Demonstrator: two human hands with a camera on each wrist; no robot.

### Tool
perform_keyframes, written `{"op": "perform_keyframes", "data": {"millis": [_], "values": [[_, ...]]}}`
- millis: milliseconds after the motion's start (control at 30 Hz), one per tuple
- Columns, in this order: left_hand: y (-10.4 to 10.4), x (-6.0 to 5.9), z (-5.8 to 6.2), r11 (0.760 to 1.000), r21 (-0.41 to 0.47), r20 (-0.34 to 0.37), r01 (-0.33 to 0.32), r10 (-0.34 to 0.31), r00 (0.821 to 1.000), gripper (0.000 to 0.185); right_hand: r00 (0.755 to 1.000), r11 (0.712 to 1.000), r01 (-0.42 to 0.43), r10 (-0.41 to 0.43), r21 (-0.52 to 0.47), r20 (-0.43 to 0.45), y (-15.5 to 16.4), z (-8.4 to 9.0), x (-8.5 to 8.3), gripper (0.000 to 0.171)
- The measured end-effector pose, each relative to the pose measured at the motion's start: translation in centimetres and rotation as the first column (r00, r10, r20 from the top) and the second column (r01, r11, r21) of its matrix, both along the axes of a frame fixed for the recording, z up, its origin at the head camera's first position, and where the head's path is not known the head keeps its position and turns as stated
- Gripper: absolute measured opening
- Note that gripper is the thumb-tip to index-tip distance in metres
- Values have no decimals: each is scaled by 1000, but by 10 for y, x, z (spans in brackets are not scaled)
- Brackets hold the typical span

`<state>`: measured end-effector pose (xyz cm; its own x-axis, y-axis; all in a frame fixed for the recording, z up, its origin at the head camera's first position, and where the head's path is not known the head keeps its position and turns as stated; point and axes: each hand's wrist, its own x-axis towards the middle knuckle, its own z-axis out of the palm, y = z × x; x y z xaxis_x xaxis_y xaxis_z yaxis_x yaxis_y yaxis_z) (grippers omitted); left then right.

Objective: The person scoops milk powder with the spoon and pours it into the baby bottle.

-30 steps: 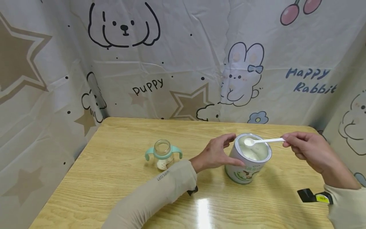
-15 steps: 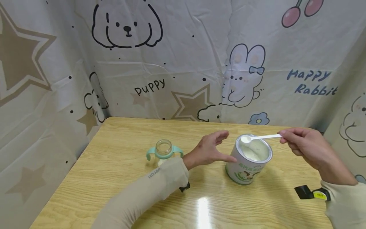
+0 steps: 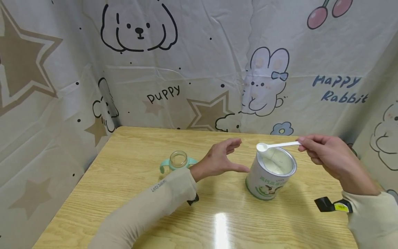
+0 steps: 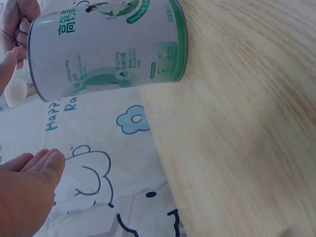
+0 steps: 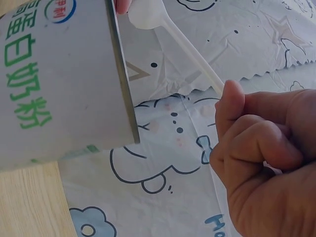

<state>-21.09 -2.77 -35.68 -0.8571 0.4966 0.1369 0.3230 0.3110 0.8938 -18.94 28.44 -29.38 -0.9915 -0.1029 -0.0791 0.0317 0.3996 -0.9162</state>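
My right hand (image 3: 331, 155) pinches the end of a white measuring spoon's handle between thumb and fingers. The scoop (image 3: 262, 147), with pale powder in it, is over the left rim of the milk powder can (image 3: 264, 180). That can stands uncovered on the table, pale powder inside. In the right wrist view the spoon handle (image 5: 192, 52) runs up from my fingertips past the can's rim. My left hand (image 3: 217, 159) is left of the can, thumb and fingers spread apart, holding nothing. Behind my left forearm stands a baby bottle (image 3: 178, 159) with mint-green handles, its top uncovered, its lower part hidden.
The wooden table (image 3: 130, 155) bears the can and the bottle. A printed curtain (image 3: 199, 69) with cartoon animals hangs along the back and sides. A black strap with a yellow label (image 3: 342, 206) is on my right wrist.
My left hand has come away from the can and moved left, now overlapping the bottle. My right hand has lifted the spoon and carried it left, from inside the can to its rim.
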Motion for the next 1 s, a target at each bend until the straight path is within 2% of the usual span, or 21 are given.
{"op": "perform_keyframes", "data": {"millis": [167,267,533,833,1000], "values": [[-7,-1,3,1000,-4,7,-2,2,1000,91,999,996,-32,31,-85,-15,-4,0,-3,15],[-11,-1,6,1000,-6,6,1,-1,1000,91,998,993,-51,48,-103,-35,-8,-1,-5,15],[-20,-1,13,1000,-6,18,-15,15,1000,91,998,998,-48,46,-29,-44,-23,4,-8,17],[-31,0,19,1000,4,14,-9,9,1000,89,998,999,-50,50,-7,-47,-36,5,-11,19],[-40,1,21,1000,-2,8,-14,14,1000,88,998,998,-55,53,-44,-46,-42,6,-10,18]]}}
